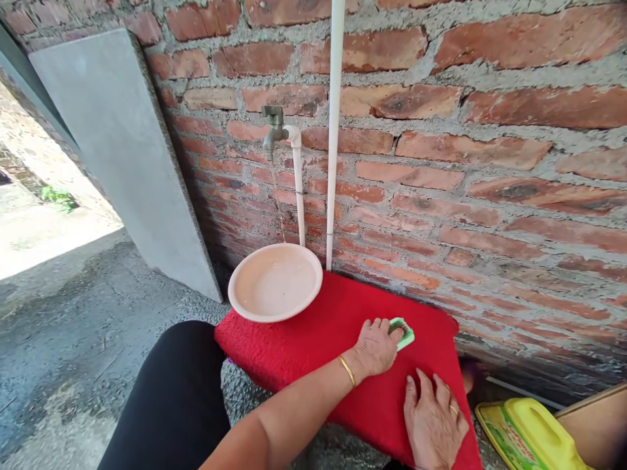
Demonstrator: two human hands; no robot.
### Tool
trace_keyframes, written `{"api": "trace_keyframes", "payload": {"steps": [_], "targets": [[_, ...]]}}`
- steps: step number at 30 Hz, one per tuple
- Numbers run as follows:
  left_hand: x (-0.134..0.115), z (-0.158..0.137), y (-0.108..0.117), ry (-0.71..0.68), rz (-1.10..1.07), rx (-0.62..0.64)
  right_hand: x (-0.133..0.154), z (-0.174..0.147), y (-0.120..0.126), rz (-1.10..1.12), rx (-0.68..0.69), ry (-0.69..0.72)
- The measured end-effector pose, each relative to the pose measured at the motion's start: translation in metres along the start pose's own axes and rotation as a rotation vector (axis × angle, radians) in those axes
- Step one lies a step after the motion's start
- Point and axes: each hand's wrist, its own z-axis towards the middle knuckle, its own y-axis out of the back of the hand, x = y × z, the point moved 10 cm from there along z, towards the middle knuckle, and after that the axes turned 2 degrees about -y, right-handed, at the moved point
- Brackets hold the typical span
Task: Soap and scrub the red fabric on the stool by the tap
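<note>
My left hand, with a gold bangle at the wrist, grips a light green scrubbing brush. The fingers cover its left part, and a dark middle shows inside its pale green edge. Brush and hand are over a red cloth, which is spread over a low surface. Lower right, my right hand lies palm down on the cloth, fingers apart, with a ring on one finger. A pale pink basin with water in it stands on the cloth's back left corner.
A thin stream runs from a wall tap into the basin. A white pipe climbs the brick wall behind. A grey slab leans at left. A yellow plastic container sits lower right, beside the cloth. My knee is front left.
</note>
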Motion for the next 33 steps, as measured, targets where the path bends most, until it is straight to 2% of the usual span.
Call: {"api": "trace_keyframes", "payload": {"steps": [4, 6, 7, 9, 11, 15, 17, 18, 20, 24, 26, 27, 28, 30, 33], "targets": [[0.056, 0.012, 0.012, 0.212, 0.037, -0.036, 0.001, 0.000, 0.002, 0.004, 0.002, -0.015], [0.070, 0.022, 0.014, 0.298, 0.055, -0.042, 0.001, 0.000, 0.001, 0.009, 0.012, -0.020], [0.069, 0.027, 0.013, 0.316, 0.059, -0.041, 0.000, 0.000, 0.001, 0.014, 0.018, -0.022], [0.049, 0.038, 0.007, 0.292, 0.056, -0.034, 0.000, 0.000, 0.000, 0.032, 0.027, -0.023], [0.013, 0.045, -0.001, 0.193, 0.038, -0.020, -0.002, 0.000, 0.001, 0.069, 0.026, -0.032], [-0.063, 0.039, -0.016, -0.170, -0.026, 0.018, -0.015, 0.001, 0.006, 0.224, -0.034, -0.121], [-0.074, 0.024, -0.016, -0.314, -0.043, 0.023, -0.025, 0.001, 0.009, 0.344, -0.090, -0.167], [-0.068, 0.016, -0.014, -0.337, -0.040, 0.023, -0.029, 0.001, 0.009, 0.406, -0.114, -0.182], [-0.033, 0.000, -0.007, -0.261, -0.013, 0.021, -0.037, 0.000, 0.009, 0.515, -0.139, -0.208], [0.081, -0.036, 0.017, 0.146, 0.104, 0.013, -0.050, -0.006, 0.008, 0.652, -0.153, -0.337], [0.121, -0.051, 0.030, 0.284, 0.140, -0.012, -0.055, -0.010, 0.010, 0.694, -0.174, -0.395], [0.131, -0.057, 0.034, 0.332, 0.152, -0.021, -0.057, -0.011, 0.011, 0.708, -0.184, -0.413], [0.135, -0.061, 0.036, 0.362, 0.160, -0.028, -0.059, -0.012, 0.011, 0.717, -0.196, -0.425], [0.120, -0.065, 0.033, 0.375, 0.164, -0.031, -0.062, -0.013, 0.011, 0.725, -0.211, -0.437], [0.057, -0.066, 0.015, 0.246, 0.140, -0.016, -0.065, -0.013, 0.007, 0.725, -0.206, -0.432]]}}
